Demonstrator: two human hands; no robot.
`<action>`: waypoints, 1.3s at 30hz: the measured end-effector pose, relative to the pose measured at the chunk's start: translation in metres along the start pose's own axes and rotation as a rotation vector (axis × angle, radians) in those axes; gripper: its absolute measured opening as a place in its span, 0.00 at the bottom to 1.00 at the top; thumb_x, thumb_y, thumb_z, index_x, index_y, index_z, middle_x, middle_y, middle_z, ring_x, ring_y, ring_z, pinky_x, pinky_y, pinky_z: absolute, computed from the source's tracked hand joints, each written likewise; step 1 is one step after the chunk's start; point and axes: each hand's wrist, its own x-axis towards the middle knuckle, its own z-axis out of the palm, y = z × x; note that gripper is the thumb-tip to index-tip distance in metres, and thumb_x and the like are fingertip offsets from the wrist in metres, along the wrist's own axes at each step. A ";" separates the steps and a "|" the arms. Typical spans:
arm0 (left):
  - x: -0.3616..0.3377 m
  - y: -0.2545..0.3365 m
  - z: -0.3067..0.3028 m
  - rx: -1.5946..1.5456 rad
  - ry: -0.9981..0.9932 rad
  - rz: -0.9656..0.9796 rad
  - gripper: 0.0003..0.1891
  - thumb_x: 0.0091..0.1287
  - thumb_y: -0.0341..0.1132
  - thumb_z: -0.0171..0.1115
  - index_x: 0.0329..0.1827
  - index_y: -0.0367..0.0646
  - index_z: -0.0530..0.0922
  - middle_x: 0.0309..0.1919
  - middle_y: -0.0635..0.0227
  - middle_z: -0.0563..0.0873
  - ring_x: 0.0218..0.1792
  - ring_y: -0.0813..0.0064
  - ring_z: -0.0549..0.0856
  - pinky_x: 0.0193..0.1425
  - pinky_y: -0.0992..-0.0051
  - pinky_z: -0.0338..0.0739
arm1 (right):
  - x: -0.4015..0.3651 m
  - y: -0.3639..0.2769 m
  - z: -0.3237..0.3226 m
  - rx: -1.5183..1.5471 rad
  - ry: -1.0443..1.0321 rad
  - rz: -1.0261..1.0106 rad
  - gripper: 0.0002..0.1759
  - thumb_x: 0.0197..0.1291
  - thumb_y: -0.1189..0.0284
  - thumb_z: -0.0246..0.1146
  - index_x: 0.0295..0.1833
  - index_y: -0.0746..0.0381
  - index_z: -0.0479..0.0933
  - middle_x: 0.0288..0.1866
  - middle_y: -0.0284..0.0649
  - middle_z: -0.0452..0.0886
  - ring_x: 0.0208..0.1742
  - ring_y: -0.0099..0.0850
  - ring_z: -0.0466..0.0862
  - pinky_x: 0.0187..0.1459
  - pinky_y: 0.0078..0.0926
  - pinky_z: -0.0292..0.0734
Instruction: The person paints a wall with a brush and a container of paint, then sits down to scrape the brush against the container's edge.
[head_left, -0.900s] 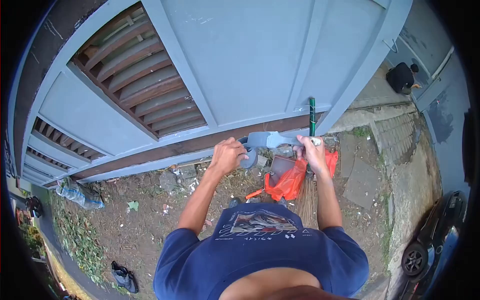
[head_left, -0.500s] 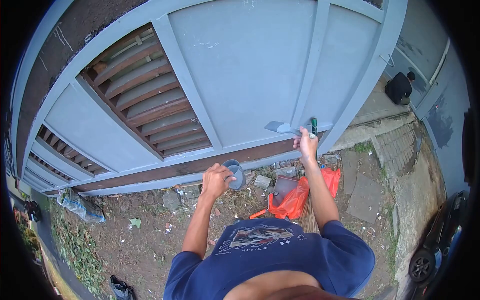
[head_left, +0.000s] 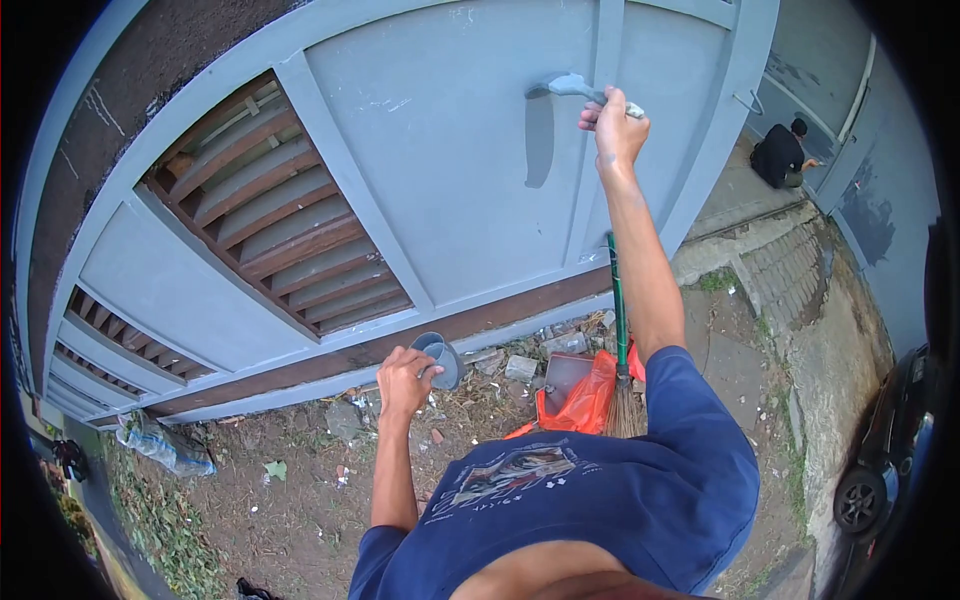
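My right hand (head_left: 614, 128) is raised against the light blue-grey wall panel (head_left: 450, 130), fingers closed round the handle of a paintbrush (head_left: 568, 85). The bristles rest on the panel at the top of a darker, wet-looking paint streak (head_left: 540, 145). Lower down, my left hand (head_left: 404, 380) grips the rim of a small grey paint pot (head_left: 446, 366), thumb over the edge. Grey paint shows inside the pot, which is held near the foot of the wall.
Slatted wooden vents (head_left: 285, 215) break the wall on the left. Below my right arm are a green-handled broom (head_left: 619, 300), an orange plastic bag (head_left: 585, 398) and rubble. Another person (head_left: 779, 155) crouches by the far wall. A dark car (head_left: 880, 460) stands at right.
My right hand has swung up the panel with the paintbrush, and a dark streak now shows below the bristles. My left hand still holds the paint pot low by the wall.
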 end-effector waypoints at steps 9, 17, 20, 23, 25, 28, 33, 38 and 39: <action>0.001 0.003 0.005 0.001 -0.008 -0.018 0.11 0.44 0.36 0.81 0.29 0.43 0.89 0.32 0.69 0.90 0.35 0.67 0.84 0.40 0.67 0.80 | 0.011 -0.044 0.019 0.231 0.079 -0.147 0.18 0.66 0.68 0.58 0.36 0.75 0.81 0.24 0.45 0.83 0.19 0.28 0.79 0.25 0.27 0.77; -0.004 0.007 0.006 0.016 -0.028 -0.016 0.12 0.44 0.36 0.81 0.30 0.43 0.90 0.32 0.68 0.90 0.34 0.66 0.84 0.40 0.67 0.80 | -0.014 0.072 -0.014 0.278 0.203 -0.075 0.21 0.69 0.66 0.59 0.31 0.74 0.81 0.21 0.41 0.79 0.19 0.27 0.77 0.23 0.23 0.73; -0.004 0.008 0.009 0.002 -0.024 -0.009 0.12 0.45 0.37 0.81 0.30 0.43 0.90 0.32 0.67 0.90 0.34 0.66 0.84 0.40 0.67 0.80 | -0.042 0.128 -0.040 0.202 0.214 -0.009 0.22 0.71 0.64 0.58 0.36 0.76 0.80 0.22 0.41 0.80 0.20 0.27 0.78 0.23 0.22 0.73; -0.001 0.013 0.006 0.012 -0.034 0.010 0.12 0.45 0.37 0.81 0.30 0.43 0.90 0.32 0.68 0.90 0.34 0.66 0.84 0.40 0.67 0.80 | -0.066 0.150 -0.062 0.190 0.137 0.104 0.21 0.73 0.63 0.56 0.48 0.74 0.79 0.26 0.43 0.82 0.22 0.27 0.80 0.22 0.21 0.73; -0.001 0.014 0.007 0.004 -0.045 0.011 0.11 0.46 0.36 0.80 0.30 0.43 0.90 0.32 0.69 0.90 0.34 0.67 0.84 0.40 0.67 0.80 | -0.077 0.142 -0.069 0.261 -0.011 0.031 0.22 0.74 0.61 0.54 0.58 0.70 0.74 0.31 0.44 0.84 0.25 0.29 0.84 0.23 0.19 0.72; 0.000 0.018 0.008 -0.007 -0.050 0.020 0.10 0.47 0.36 0.79 0.30 0.43 0.89 0.31 0.70 0.89 0.34 0.67 0.84 0.40 0.67 0.79 | -0.067 0.155 -0.092 0.225 -0.112 0.159 0.24 0.75 0.56 0.54 0.61 0.66 0.74 0.35 0.47 0.85 0.30 0.32 0.87 0.26 0.18 0.74; -0.006 0.018 0.016 -0.024 -0.055 0.002 0.09 0.47 0.35 0.79 0.29 0.44 0.89 0.30 0.71 0.89 0.34 0.68 0.84 0.39 0.68 0.79 | -0.078 0.157 -0.140 0.354 -0.409 0.323 0.28 0.73 0.50 0.54 0.54 0.67 0.78 0.38 0.48 0.87 0.39 0.37 0.90 0.33 0.18 0.78; -0.007 0.023 0.017 -0.022 -0.074 0.041 0.07 0.47 0.34 0.78 0.29 0.45 0.89 0.31 0.72 0.89 0.34 0.68 0.84 0.39 0.68 0.80 | -0.100 0.176 -0.168 -0.094 -0.407 0.672 0.19 0.69 0.62 0.58 0.49 0.70 0.81 0.41 0.48 0.87 0.39 0.40 0.91 0.37 0.24 0.85; -0.008 0.023 0.018 -0.024 -0.071 0.037 0.07 0.47 0.34 0.78 0.29 0.45 0.89 0.31 0.72 0.89 0.34 0.68 0.84 0.39 0.68 0.80 | -0.102 0.181 -0.173 -0.087 -0.428 0.765 0.16 0.66 0.72 0.60 0.54 0.72 0.78 0.41 0.49 0.86 0.38 0.40 0.91 0.37 0.23 0.87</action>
